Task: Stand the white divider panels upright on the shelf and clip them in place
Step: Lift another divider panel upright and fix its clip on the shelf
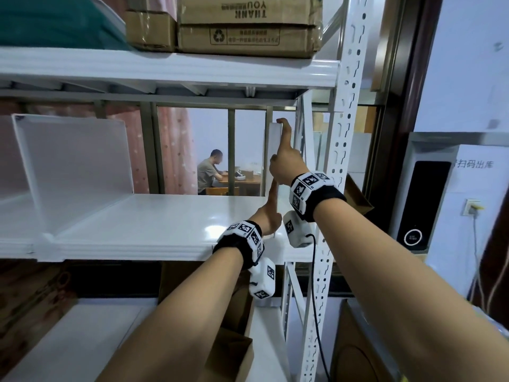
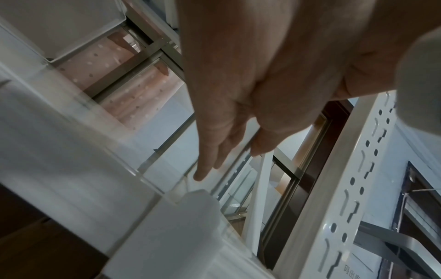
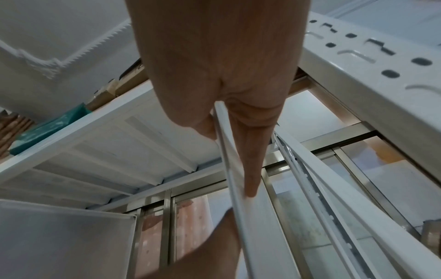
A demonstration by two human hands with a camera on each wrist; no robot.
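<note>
A white divider panel (image 1: 272, 139) stands edge-on at the right end of the white shelf (image 1: 154, 221). My right hand (image 1: 281, 150) pinches its front edge high up, thumb on the left face and index finger reaching the top corner. In the right wrist view the panel edge (image 3: 229, 151) runs between thumb and fingers (image 3: 250, 169). My left hand (image 1: 271, 208) holds the same panel low down, near the shelf's front lip. Its straight fingers (image 2: 207, 166) lie on the left face, with the thumb on the other side. Another divider (image 1: 77, 166) stands upright at the left.
The perforated white upright post (image 1: 341, 161) stands just right of the held panel. Cardboard boxes (image 1: 248, 23) fill the upper shelf close overhead. A window behind the shelf shows a person seated at a desk (image 1: 209, 172). A white cabinet (image 1: 440, 188) stands at the far right.
</note>
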